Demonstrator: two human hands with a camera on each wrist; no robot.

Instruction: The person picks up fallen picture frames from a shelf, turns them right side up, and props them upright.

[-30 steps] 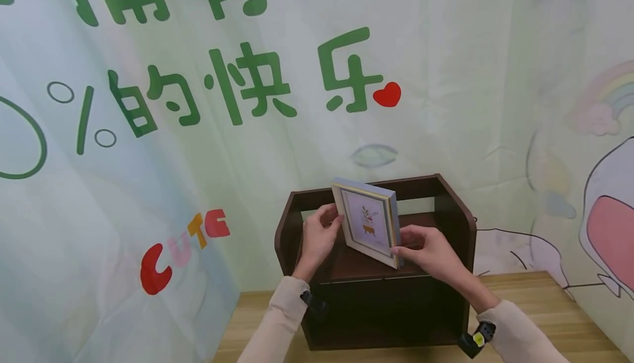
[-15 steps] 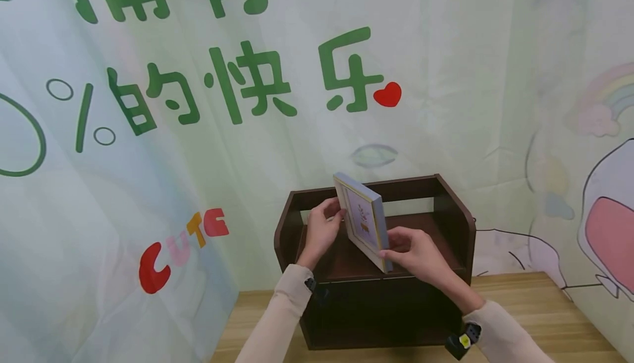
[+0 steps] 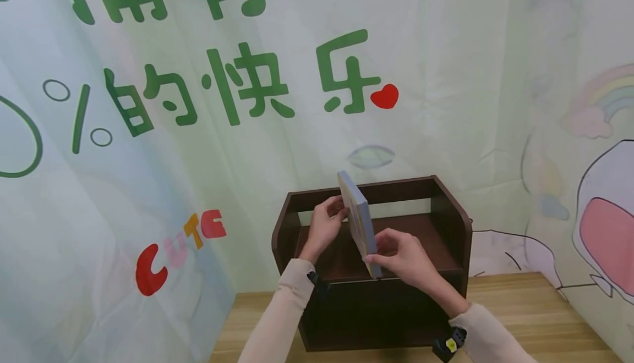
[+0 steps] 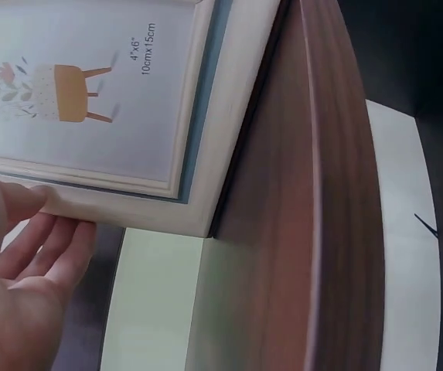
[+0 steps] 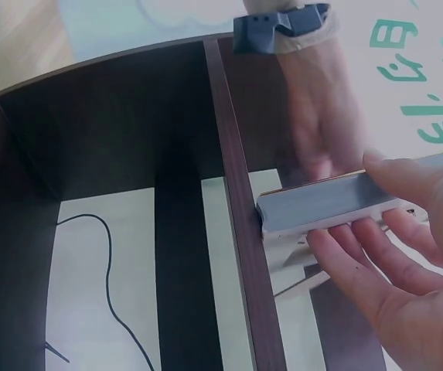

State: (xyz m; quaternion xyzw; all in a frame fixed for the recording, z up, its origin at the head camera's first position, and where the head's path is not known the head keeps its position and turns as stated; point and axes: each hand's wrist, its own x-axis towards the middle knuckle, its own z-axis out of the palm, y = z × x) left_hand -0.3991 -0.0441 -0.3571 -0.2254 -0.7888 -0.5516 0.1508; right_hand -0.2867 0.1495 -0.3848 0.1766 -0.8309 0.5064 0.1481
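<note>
A picture frame [image 3: 366, 225] with a cream and blue border stands upright at the upper board of a small dark brown shelf [image 3: 448, 236]. Its picture shows a plant in an orange pot on legs, plain in the left wrist view. My left hand [image 3: 327, 223] pinches the left side edge, thumb on the front and fingers curled behind. On the opposite edge my right hand [image 3: 403, 256] grips low down, with the thumb on one face and fingers on the other, as the right wrist view shows. The lower edge of the picture frame [image 4: 120, 100] is right at the board.
The shelf stands on a wood-grain table [image 3: 525, 308] against a printed curtain [image 3: 446, 104] with green lettering. Raised side panels and a back rail [image 3: 396, 190] bound the upper board. A black cable [image 5: 109, 286] shows through the shelf's open back.
The picture frame has turned, so its front faces further left and its blue side edge points toward me. My right hand has swung left with it; my left hand has shifted slightly right.
</note>
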